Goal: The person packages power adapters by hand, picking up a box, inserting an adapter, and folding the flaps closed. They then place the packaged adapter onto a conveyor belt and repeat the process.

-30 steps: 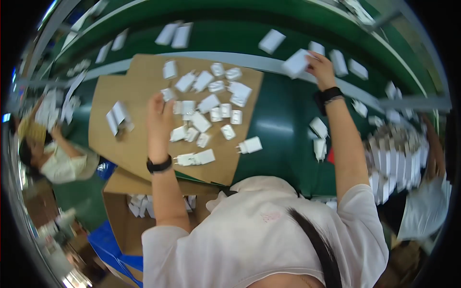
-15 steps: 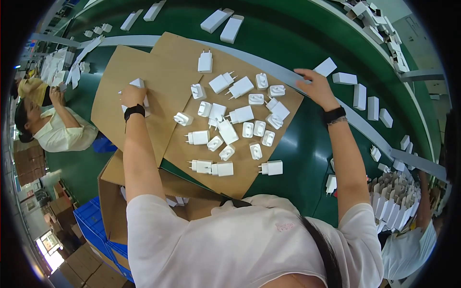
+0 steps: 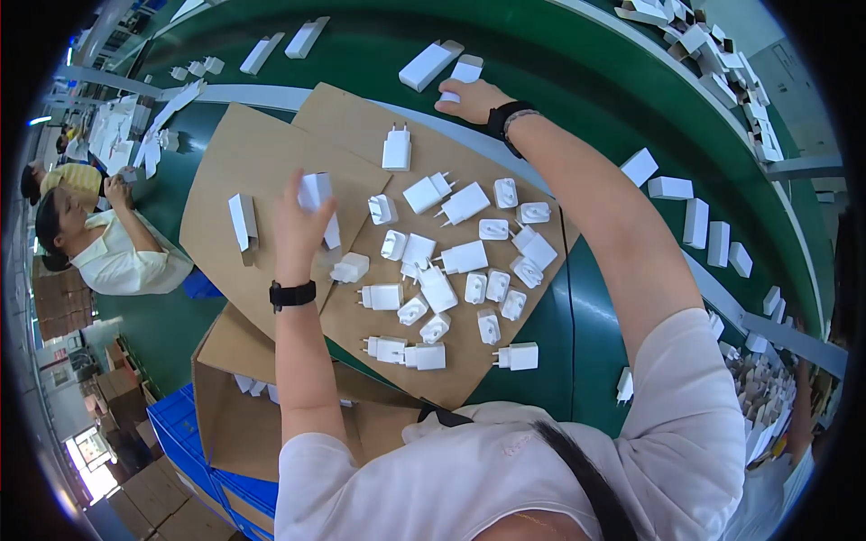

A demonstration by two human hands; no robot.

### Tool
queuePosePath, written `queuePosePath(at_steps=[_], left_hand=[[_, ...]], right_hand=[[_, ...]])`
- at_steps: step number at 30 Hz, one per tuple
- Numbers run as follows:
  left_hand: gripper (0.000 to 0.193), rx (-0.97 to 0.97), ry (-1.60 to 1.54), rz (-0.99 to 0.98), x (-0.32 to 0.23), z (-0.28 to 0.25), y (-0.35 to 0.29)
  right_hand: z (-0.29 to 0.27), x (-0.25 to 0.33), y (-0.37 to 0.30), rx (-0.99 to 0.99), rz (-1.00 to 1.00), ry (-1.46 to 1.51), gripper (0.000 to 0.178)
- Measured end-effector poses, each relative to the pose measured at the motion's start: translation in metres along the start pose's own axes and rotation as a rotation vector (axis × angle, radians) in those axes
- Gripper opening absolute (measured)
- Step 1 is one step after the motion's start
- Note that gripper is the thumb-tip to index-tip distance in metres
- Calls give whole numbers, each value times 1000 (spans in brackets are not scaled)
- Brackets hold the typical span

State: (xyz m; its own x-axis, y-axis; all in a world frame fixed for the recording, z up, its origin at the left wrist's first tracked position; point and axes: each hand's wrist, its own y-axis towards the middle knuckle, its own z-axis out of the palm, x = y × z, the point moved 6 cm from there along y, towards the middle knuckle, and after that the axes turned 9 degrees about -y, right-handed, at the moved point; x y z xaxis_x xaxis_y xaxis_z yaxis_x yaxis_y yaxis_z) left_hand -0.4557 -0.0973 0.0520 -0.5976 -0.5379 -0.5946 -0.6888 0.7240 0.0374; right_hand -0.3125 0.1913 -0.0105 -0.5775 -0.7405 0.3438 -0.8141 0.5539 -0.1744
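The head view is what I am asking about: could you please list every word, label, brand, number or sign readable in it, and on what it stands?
No text can be read.
Pink mark on the white shirt: too blurred.
White chargers and white boxes: no legible print.

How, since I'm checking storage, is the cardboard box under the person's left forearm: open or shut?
Open: the cardboard box shows its inside, with white items visible within.
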Motion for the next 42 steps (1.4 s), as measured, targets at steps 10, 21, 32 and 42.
queuePosePath(at_steps=[10, 21, 32, 42], left_hand=[[67, -19, 52, -98, 38, -16, 37], [73, 385, -1309, 239, -229, 55, -150], [57, 475, -940, 578, -255, 34, -207], [41, 610, -1103, 552, -267, 47, -236]], right_hand=[[-99, 22, -163, -547, -284, 11, 29], [-67, 100, -341, -833, -122, 227, 98], [-75, 65, -386, -447, -267, 1135, 83], [-89, 72, -419, -843, -246, 1011, 23]])
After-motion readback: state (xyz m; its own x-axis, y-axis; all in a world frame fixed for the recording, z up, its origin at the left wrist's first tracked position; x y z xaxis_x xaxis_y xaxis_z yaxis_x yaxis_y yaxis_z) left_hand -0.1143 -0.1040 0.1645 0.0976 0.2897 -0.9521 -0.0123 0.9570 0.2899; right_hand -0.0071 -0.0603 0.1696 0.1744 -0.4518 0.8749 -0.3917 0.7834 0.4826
